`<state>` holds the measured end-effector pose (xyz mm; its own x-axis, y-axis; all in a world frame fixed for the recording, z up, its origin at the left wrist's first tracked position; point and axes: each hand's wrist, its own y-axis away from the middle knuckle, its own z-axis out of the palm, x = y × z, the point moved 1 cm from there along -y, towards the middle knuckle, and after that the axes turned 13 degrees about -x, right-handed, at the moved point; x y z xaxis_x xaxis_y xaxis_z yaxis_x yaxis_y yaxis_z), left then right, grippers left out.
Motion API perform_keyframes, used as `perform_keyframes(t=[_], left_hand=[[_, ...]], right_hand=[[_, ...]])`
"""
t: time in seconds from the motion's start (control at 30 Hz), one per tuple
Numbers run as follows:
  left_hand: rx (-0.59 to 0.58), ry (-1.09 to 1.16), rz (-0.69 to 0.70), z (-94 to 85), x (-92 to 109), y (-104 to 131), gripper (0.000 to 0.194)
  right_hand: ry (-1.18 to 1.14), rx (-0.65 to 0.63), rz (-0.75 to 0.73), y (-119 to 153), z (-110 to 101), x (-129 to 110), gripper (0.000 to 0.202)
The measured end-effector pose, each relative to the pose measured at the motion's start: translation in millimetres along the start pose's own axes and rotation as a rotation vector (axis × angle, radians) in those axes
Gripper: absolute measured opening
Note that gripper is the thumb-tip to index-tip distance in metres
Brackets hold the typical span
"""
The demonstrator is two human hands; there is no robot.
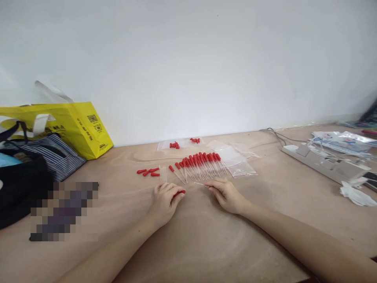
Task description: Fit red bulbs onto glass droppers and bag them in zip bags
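Between the thumb and fingers of my left hand (165, 199) is a red rubber bulb (180, 193). My right hand (224, 195) pinches a thin clear tube (199, 184), whose free end points left toward the left hand. Beyond both hands lies a fanned row of clear droppers with red bulbs (200, 159). Several loose red bulbs (148, 171) rest to the left of the row, beside a few clear tubes (163, 173) just above my left hand.
Clear plastic bags (235, 159) lie behind the row, with more red bulbs (174, 145) near the wall. A yellow bag (85, 129) and a striped pouch (63, 157) stand at left. At right are a white power strip (324, 163) and crumpled tissue (356, 194).
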<state>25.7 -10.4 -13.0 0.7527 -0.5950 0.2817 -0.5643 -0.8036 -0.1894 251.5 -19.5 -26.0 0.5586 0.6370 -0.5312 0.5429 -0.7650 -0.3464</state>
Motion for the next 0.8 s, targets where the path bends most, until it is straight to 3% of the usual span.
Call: perform_keyframes(t=[0.37, 0.6, 0.8], left_hand=[[0.034, 0.008, -0.013, -0.6, -0.5, -0.3, 0.016], [0.064, 0.025, 0.016, -1.9, -0.6, 0.3, 0.017], [0.081, -0.01, 0.05, -2.5, 2.0, 1.7, 0.016]], right_hand=[[0.072, -0.101, -0.055, -12.3, 13.7, -15.3, 0.023], [0.089, -0.047, -0.101, -15.1, 17.0, -14.7, 0.017], [0.271, -0.033, -0.202, -20.2, 18.9, -12.4, 0.021]])
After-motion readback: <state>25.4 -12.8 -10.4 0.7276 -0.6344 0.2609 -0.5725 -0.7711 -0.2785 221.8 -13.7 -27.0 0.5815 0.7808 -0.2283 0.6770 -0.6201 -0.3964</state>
